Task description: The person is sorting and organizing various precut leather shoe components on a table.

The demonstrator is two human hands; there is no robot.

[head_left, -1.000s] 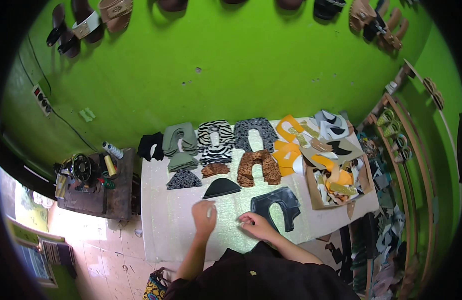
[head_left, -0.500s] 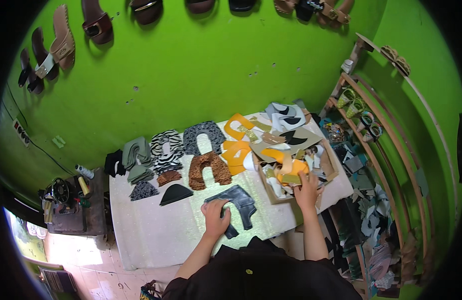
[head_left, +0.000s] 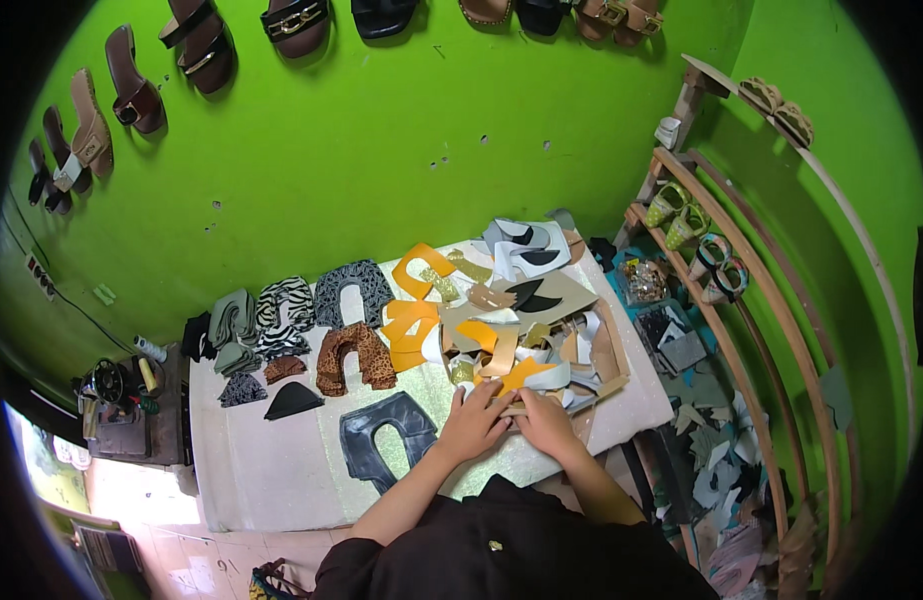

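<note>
My left hand (head_left: 474,422) and my right hand (head_left: 545,422) are close together at the near rim of a shallow cardboard box (head_left: 613,386). The fingers of both bend over that rim, thumbs on the near side; fingertips are partly hidden. Leather scraps in yellow, white, tan and gold fill the box. A yellow scrap (head_left: 527,374) lies just beyond my fingertips. Left of my left forearm, a black U-shaped leather piece (head_left: 364,432) rests flat on the white table (head_left: 271,480), touched by neither hand.
Stacked cut pieces line the table's far side: leopard-print (head_left: 339,366), zebra-print (head_left: 284,302), grey-green (head_left: 231,318) and yellow (head_left: 413,330). A sewing machine (head_left: 109,385) stands at left. A wooden rack (head_left: 726,250) holds shoes at right, with scraps (head_left: 716,440) heaped beside it. Sandals hang above.
My left hand has left the black U-shaped piece and moved right to the box. My right hand has drawn back from among the scraps to the near rim. The view has shifted.
</note>
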